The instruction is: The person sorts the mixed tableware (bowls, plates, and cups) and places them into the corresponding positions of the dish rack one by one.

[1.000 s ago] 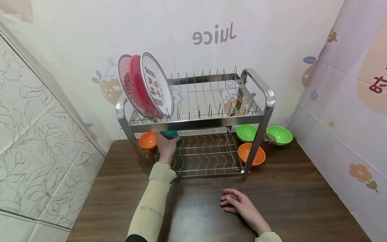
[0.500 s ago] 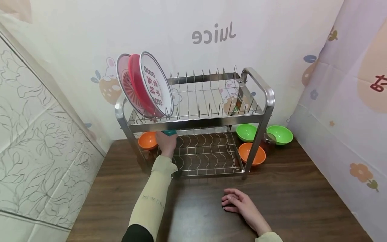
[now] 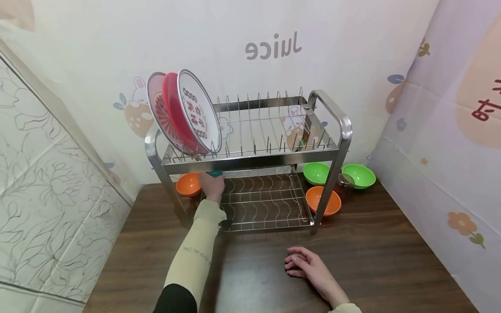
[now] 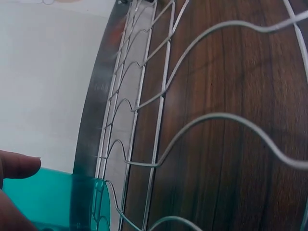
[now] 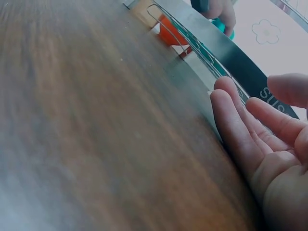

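Note:
My left hand (image 3: pixel 212 187) reaches under the upper tier of a metal dish rack (image 3: pixel 250 161), at the left end of its lower shelf. It grips a translucent teal cup (image 4: pixel 38 197), mostly hidden in the head view by the hand and the upper bar. In the left wrist view, the cup's rounded end is against the rack's wires, with finger and thumb at its side. My right hand (image 3: pixel 309 267) rests on the table in front of the rack, fingers loosely bent and holding nothing. Its spread fingers (image 5: pixel 231 120) show in the right wrist view.
Two round patterned plates (image 3: pixel 199 111) with a red one (image 3: pixel 178 113) between them lean on the upper tier's left. An orange bowl (image 3: pixel 188 184) stands at left. Two green bowls (image 3: pixel 316 174), another orange bowl (image 3: pixel 324 201) and a clear brown glass (image 3: pixel 345 181) are at right.
My left hand has moved slightly further in and down with the teal cup, and less of the cup shows. The right hand stays on the table. The head view has shifted a little.

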Available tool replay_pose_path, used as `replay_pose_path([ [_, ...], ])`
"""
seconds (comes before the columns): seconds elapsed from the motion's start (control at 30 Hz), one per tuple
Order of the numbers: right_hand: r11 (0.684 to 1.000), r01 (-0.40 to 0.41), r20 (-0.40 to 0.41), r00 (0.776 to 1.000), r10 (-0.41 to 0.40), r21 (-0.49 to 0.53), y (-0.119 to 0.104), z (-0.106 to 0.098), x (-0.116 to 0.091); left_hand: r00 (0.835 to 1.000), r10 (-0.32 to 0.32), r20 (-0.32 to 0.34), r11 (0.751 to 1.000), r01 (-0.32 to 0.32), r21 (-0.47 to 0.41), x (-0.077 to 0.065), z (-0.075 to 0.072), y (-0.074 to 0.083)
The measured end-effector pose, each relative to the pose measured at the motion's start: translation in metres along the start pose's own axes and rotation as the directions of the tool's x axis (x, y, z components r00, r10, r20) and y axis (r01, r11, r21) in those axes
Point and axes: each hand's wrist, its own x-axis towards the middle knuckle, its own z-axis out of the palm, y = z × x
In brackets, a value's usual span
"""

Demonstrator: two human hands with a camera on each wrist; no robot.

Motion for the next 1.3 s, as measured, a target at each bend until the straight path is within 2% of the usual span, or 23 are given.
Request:
replay_pose_path([
  [0.27,0.999,-0.025,-0.012,1.000,0.025,-0.028,-0.003,0.001,0.000,1.000,-0.017,0.007,1.000,0.017,0.023,0.011,0.001,-0.003],
  [0.47,0.999,-0.028,-0.008,1.000,0.028,-0.031,-0.004,0.001,-0.001,0.999,-0.031,0.030,0.995,0.028,0.096,0.019,-0.001,-0.005],
  [0.53,0.999,-0.028,-0.004,1.000,0.028,-0.031,-0.003,0.001,-0.001,0.999,-0.013,0.029,0.992,0.009,0.128,0.019,-0.001,-0.004],
  [0.63,1.000,-0.022,0.005,1.000,0.022,-0.021,-0.002,0.001,-0.001,0.999,0.018,0.030,0.979,-0.024,0.203,0.020,-0.001,-0.002],
  [0.7,1.000,-0.015,0.013,1.000,0.015,-0.016,-0.002,0.001,-0.001,0.999,0.032,0.033,0.961,-0.040,0.274,0.022,0.000,-0.002],
  [0.83,1.000,-0.003,0.021,1.000,0.003,-0.010,-0.003,0.001,-0.001,0.998,0.007,0.070,0.935,-0.031,0.352,0.025,0.001,-0.003],
  [0.9,1.000,-0.006,0.021,1.000,0.007,-0.005,-0.003,0.001,-0.001,0.996,-0.018,0.087,0.938,-0.014,0.346,0.026,0.001,-0.006],
  [1.03,1.000,-0.012,0.028,1.000,0.012,-0.001,-0.003,0.002,-0.002,0.996,-0.053,0.076,0.960,0.029,0.277,0.026,0.002,-0.012],
  [1.17,1.000,-0.016,0.023,1.000,0.016,-0.002,-0.004,0.003,-0.001,0.998,-0.037,0.045,0.973,0.025,0.230,0.026,0.004,-0.014],
  [1.3,1.000,-0.016,0.010,1.000,0.016,-0.006,-0.005,0.002,0.001,0.999,-0.023,0.040,0.969,0.012,0.246,0.025,0.005,-0.012],
])
